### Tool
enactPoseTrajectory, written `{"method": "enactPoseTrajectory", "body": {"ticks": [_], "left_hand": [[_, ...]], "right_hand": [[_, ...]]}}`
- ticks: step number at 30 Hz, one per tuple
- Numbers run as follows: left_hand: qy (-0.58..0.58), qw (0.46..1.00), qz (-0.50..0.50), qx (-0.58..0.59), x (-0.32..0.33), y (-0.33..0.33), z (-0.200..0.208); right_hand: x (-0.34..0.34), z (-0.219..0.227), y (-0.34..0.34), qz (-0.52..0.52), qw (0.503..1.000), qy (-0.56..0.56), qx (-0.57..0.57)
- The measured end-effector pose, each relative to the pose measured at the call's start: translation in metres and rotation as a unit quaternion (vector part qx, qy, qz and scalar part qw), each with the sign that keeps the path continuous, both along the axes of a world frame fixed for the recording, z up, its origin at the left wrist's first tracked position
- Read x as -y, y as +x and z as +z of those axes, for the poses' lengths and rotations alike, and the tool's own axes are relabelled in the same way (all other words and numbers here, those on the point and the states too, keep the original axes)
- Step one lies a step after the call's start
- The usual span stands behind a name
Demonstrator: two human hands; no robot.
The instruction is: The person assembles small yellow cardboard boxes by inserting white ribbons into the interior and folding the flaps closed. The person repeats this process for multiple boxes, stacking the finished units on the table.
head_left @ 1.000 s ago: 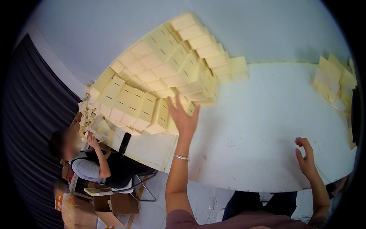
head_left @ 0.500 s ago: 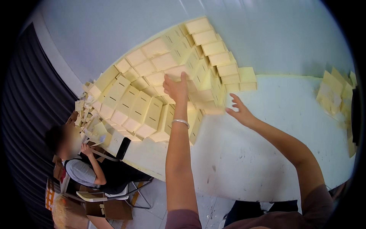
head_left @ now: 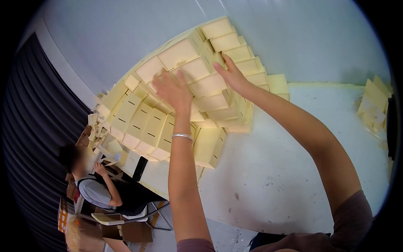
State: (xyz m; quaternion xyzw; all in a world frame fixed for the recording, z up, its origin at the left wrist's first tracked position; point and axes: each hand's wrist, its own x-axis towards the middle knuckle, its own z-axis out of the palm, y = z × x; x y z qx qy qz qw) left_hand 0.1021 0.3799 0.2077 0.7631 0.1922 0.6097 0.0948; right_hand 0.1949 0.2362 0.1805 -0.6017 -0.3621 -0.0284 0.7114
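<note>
Pale yellow cardboard boxes are stacked in tiers against the wall, with a stepped column at their right end. My left hand, slightly blurred, is in front of the stack near an upper box, its fingers spread and nothing in them. At the right side of the stack, my right hand has its thumb and fingers apart beside a pale box; whether it touches the boxes I cannot tell. Lower down on the near left, a row of slotted boxes leans side by side.
The white table bears dark specks. Folded yellow card pieces stand at its far right. On the left, a seated person handles card beside a loose pile. A black flat object lies at the table edge; an open carton is on the floor.
My right hand has moved up and left from beside the stack's base to its upper part. My left hand has shifted left. The view has turned slightly.
</note>
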Motion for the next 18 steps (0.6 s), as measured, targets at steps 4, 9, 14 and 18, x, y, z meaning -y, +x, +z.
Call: {"method": "enactPoseTrajectory", "body": {"ticks": [4,9,14,18], "left_hand": [[0.021,0.998,0.037,-0.045,0.031,0.022,-0.012],[-0.191,0.933,-0.298,0.058,0.063,0.022,-0.006],[-0.287,0.868,-0.404,0.000,0.034,0.015,0.012],[-0.380,0.840,-0.378,-0.082,0.045,0.001,0.033]], "right_hand": [[-0.002,0.014,-0.008,0.104,0.983,0.006,-0.149],[0.017,0.023,0.009,0.211,0.950,0.009,-0.231],[0.018,0.045,0.025,0.215,0.923,0.037,-0.318],[0.018,0.045,0.028,0.292,0.923,0.015,-0.252]]}}
